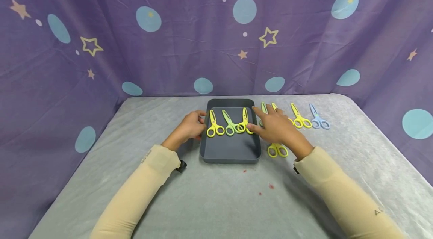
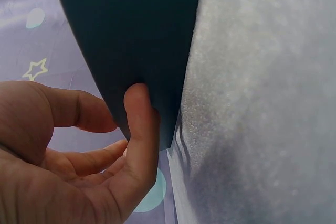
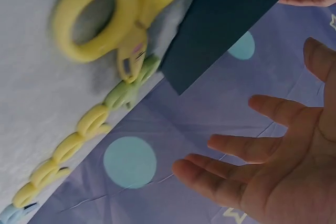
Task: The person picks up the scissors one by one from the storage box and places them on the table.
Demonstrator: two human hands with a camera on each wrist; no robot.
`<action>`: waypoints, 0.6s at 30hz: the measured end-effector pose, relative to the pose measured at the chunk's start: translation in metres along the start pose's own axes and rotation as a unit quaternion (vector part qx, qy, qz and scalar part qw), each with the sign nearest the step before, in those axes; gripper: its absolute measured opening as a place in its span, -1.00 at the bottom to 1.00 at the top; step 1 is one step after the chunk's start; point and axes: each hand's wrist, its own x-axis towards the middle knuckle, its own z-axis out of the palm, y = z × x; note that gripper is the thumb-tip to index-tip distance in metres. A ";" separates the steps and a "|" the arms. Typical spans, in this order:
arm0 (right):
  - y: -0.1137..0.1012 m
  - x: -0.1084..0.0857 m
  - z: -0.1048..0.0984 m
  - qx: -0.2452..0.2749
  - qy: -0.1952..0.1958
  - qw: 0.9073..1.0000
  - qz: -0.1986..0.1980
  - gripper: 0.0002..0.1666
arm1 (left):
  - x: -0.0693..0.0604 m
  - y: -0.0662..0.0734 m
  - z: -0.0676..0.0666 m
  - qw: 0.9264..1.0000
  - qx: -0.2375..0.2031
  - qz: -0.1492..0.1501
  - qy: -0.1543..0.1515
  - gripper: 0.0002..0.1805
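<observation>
The dark grey tray [image 1: 230, 154] [image 2: 131, 24] [image 3: 226, 19] holds yellow scissors [image 1: 220, 130], green scissors [image 1: 229, 130] and another yellow pair [image 1: 245, 118], whose handle overlaps the green one's. At the tray's left wall, my left hand [image 1: 193, 125] [image 2: 94, 171] grips the side, one finger flat on the outer face and others bent at the rim. Over the right rim, my right hand [image 1: 275, 126] [image 3: 283, 156] has its fingers spread, holding nothing; its thumb is close to the right yellow pair inside. Whether it touches that pair, I cannot tell.
Right of the tray, yellow scissors [image 1: 277, 150] [image 3: 100, 19] lie partly under my right hand. Behind them stretches a row of green [image 1: 264, 108] [image 3: 123, 94], yellow [image 1: 300, 120] and blue scissors [image 1: 319, 121]. A patterned purple curtain [image 1: 189, 36] hangs behind the grey-covered table [image 1: 152, 201].
</observation>
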 end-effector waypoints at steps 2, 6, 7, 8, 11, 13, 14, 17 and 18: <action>-0.006 0.003 0.001 0.003 -0.003 1.000 -0.001 -0.05 | -0.001 0.000 0.000 1.000 0.001 0.001 0.000 -0.35; -0.018 0.009 0.005 0.002 -0.009 1.000 -0.010 -0.01 | -0.002 0.001 0.000 1.000 0.003 -0.001 0.002 -0.35; -0.020 0.010 0.005 0.003 -0.010 1.000 -0.011 0.00 | -0.002 0.001 0.001 1.000 0.004 -0.002 0.002 -0.36; -0.023 0.011 0.006 0.003 -0.012 1.000 -0.012 0.00 | -0.001 0.001 0.001 1.000 0.003 -0.002 0.003 -0.36; -0.030 0.015 0.008 0.003 -0.020 1.000 -0.013 0.02 | 0.000 0.001 0.001 1.000 0.002 -0.004 0.004 -0.36; -0.036 0.018 0.009 0.004 -0.023 1.000 -0.015 0.02 | 0.000 0.000 0.001 1.000 0.003 -0.004 0.005 -0.36; -0.038 0.020 0.010 0.002 -0.024 1.000 -0.016 0.02 | 0.001 0.000 0.001 1.000 0.004 -0.003 0.005 -0.36; -0.046 0.025 0.012 -0.006 -0.029 0.999 -0.019 0.03 | 0.001 0.000 0.001 1.000 0.005 -0.002 0.006 -0.36; -0.048 0.027 0.013 -0.010 -0.032 0.999 -0.019 0.03 | 0.001 0.000 0.001 1.000 0.005 -0.001 0.006 -0.36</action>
